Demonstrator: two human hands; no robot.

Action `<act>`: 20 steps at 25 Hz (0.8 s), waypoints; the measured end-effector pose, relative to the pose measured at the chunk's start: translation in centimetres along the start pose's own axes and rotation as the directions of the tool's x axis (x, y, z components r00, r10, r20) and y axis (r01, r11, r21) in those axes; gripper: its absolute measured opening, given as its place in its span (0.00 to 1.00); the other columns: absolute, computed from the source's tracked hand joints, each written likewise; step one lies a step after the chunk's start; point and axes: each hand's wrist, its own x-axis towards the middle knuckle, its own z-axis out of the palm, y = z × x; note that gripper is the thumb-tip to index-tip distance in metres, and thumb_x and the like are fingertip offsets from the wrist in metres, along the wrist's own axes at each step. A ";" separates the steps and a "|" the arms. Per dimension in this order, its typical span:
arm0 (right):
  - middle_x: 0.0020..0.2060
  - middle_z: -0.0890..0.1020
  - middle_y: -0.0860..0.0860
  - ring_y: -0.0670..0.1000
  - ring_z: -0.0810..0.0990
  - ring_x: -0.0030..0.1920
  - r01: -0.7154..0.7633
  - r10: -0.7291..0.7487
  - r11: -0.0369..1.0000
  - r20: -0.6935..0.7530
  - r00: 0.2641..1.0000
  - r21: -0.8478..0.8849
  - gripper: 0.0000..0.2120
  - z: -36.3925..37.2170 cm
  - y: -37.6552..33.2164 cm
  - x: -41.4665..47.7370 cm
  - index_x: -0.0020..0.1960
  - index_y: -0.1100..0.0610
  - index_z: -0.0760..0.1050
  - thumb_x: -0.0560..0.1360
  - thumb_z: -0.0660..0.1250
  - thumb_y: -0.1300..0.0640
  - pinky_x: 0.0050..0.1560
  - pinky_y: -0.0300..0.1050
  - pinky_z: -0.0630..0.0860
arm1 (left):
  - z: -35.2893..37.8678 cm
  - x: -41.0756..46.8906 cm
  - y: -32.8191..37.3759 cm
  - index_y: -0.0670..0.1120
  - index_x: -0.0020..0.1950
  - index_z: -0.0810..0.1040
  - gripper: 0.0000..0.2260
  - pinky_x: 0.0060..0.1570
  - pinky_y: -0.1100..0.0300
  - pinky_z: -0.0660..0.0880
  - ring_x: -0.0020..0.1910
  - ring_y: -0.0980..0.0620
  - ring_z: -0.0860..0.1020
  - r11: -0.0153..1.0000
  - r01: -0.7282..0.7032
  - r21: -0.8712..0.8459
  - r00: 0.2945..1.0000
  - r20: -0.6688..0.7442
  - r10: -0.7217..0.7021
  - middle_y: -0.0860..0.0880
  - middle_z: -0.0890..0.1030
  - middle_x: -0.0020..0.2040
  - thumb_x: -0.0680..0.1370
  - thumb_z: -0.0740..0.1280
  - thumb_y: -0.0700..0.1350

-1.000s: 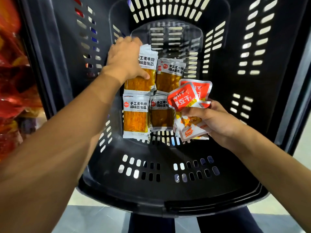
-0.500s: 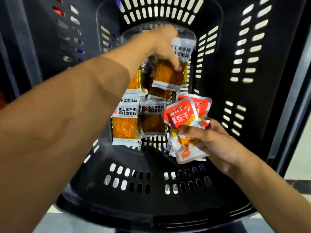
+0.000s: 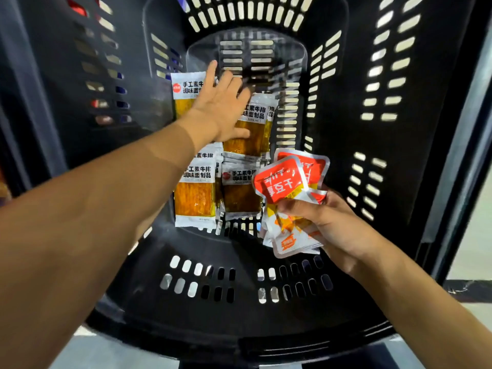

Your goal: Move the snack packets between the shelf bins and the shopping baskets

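The basket (image 3: 399, 155) is seen from above, and every packet in view is inside it. The yellow packets (image 3: 195, 193) lie on its floor in two loose rows, near and far, left of centre. The left hand (image 3: 221, 107) is open with its fingers spread, and it lies over the far row. Its thumb is on the far right packet (image 3: 253, 134), and its fingers reach past the far left one (image 3: 183, 94). Whether the palm presses down or only hovers cannot be told. The right hand (image 3: 327, 222) grips a bunch of red packets (image 3: 285, 182) at their lower half, low over the floor and just right of the yellow ones.

The step looks like settling the yellow packets flat before the red ones go in. The far row overlaps the near row, and the film is slick, so a flat palm pressing straight down should seat them better than a sideways shove. A shove would likely skew the pile. The left hand should lift straight up, so that no packet drags along with it.

The red bunch fans out at the top, and only a pinch at its lower part holds it together. It is best lowered onto the bare floor to the right until it touches. The fingers should open only then. Dropped from higher up, the packets would probably scatter over the yellow rows.
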 end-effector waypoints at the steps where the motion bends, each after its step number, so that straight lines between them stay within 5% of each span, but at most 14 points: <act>1: 0.45 0.84 0.57 0.54 0.83 0.41 0.010 -0.010 1.000 -0.004 1.000 -0.007 0.18 0.0 -0.1 0.0 0.56 0.61 0.76 0.67 0.71 0.65 0.42 0.45 0.80 | 0.0 -0.9 0.2 0.41 0.75 0.56 0.37 0.72 0.38 0.41 0.74 0.40 0.55 0.998 0.015 -0.064 0.999 -0.039 -0.017 0.40 0.61 0.73 0.75 0.58 0.65; 3: 0.44 0.83 0.56 0.53 0.83 0.41 0.035 -0.035 0.999 -0.007 0.999 -0.008 0.18 0.2 -0.3 -0.8 0.57 0.61 0.75 0.68 0.70 0.66 0.43 0.46 0.80 | -0.6 -3.8 0.9 0.44 0.77 0.54 0.34 0.74 0.42 0.43 0.76 0.43 0.54 0.953 0.081 -0.292 0.991 -0.082 -0.109 0.43 0.59 0.76 0.78 0.58 0.61; 5: 0.42 0.83 0.54 0.51 0.83 0.38 0.059 -0.059 0.998 -0.009 0.998 0.008 0.19 0.6 -0.6 -2.3 0.58 0.61 0.74 0.68 0.70 0.68 0.40 0.45 0.80 | -1.6 -8.1 2.0 0.46 0.76 0.57 0.28 0.73 0.46 0.55 0.73 0.44 0.61 0.794 0.172 -0.583 0.963 -0.072 -0.261 0.44 0.64 0.74 0.80 0.59 0.56; 8: 0.37 0.83 0.52 0.49 0.83 0.34 0.097 -0.098 0.995 0.005 0.995 0.016 0.15 1.0 -1.8 -8.1 0.54 0.60 0.74 0.69 0.69 0.69 0.34 0.42 0.80 | -5.6 -17.9 5.1 0.49 0.72 0.67 0.21 0.62 0.48 0.71 0.55 0.44 0.77 0.490 0.269 -0.829 0.889 0.018 -0.458 0.45 0.76 0.65 0.80 0.61 0.52; 10: 0.37 0.83 0.51 0.50 0.83 0.35 0.119 -0.119 0.993 0.007 0.993 0.014 0.14 1.0 -2.4 -13.6 0.53 0.59 0.74 0.69 0.69 0.69 0.35 0.43 0.79 | -8.5 -25.0 7.4 0.50 0.69 0.70 0.19 0.56 0.48 0.75 0.45 0.46 0.80 0.346 0.302 -0.888 0.848 0.085 -0.523 0.44 0.81 0.56 0.79 0.62 0.51; 13: 0.41 0.82 0.55 0.54 0.82 0.38 0.147 -0.148 0.989 -0.038 0.988 -0.006 0.17 1.0 -2.3 -21.9 0.57 0.60 0.74 0.69 0.69 0.67 0.41 0.47 0.79 | -11.7 -33.8 11.0 0.51 0.68 0.72 0.17 0.57 0.50 0.75 0.57 0.45 0.78 0.213 0.277 -0.937 0.842 0.129 -0.524 0.46 0.81 0.58 0.79 0.64 0.50; 17: 0.34 0.82 0.54 0.51 0.80 0.30 0.276 -0.269 0.958 -0.096 0.958 0.074 0.10 2.1 0.6 -33.6 0.50 0.59 0.74 0.70 0.68 0.67 0.29 0.41 0.76 | -15.8 -42.6 14.4 0.50 0.68 0.72 0.18 0.57 0.51 0.75 0.59 0.46 0.78 0.201 0.210 -0.957 0.882 0.096 -0.461 0.48 0.80 0.60 0.78 0.64 0.51; 20: 0.29 0.81 0.52 0.49 0.79 0.26 0.376 -0.343 0.899 -0.173 0.923 0.226 0.05 2.1 5.8 -40.5 0.47 0.60 0.75 0.72 0.67 0.65 0.24 0.38 0.73 | -18.8 -46.6 16.2 0.50 0.69 0.70 0.19 0.60 0.53 0.72 0.62 0.48 0.75 0.319 0.093 -0.943 0.941 -0.021 -0.337 0.49 0.77 0.64 0.79 0.63 0.51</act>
